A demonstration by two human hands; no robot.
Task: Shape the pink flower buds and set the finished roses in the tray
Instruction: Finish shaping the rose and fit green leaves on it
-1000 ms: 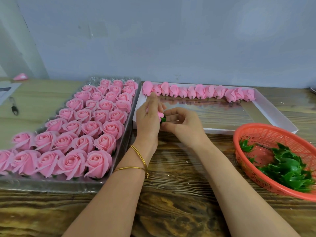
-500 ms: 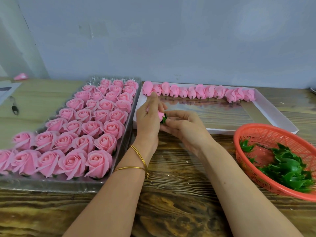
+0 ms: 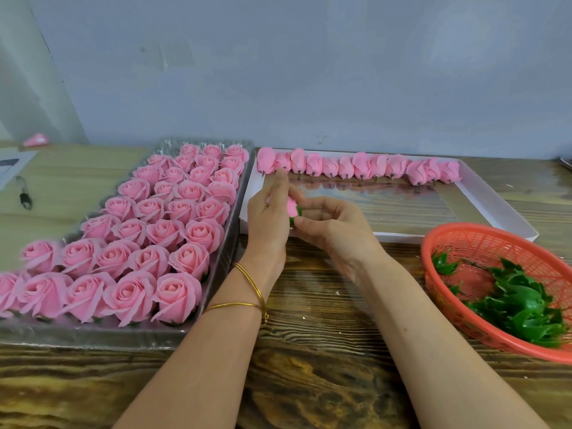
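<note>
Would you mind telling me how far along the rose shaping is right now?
Done: the clear tray holds many rows of finished roses. In hand: the left hand and right hand hold one pink bud with a green base between them. Still to do: a row of unshaped buds along the far edge of the white box, with green calyxes waiting in the orange basket.

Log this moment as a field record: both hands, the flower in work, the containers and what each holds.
left hand: holds the small pink flower bud with green base
right hand: pinches the bud's green base
clear plastic tray: at left, holds rows of open pink roses
shallow white cardboard box: behind the hands, row of closed pink buds along far edge
orange plastic mesh basket: at right, green leaf cups inside
surface: dark wooden table
</note>
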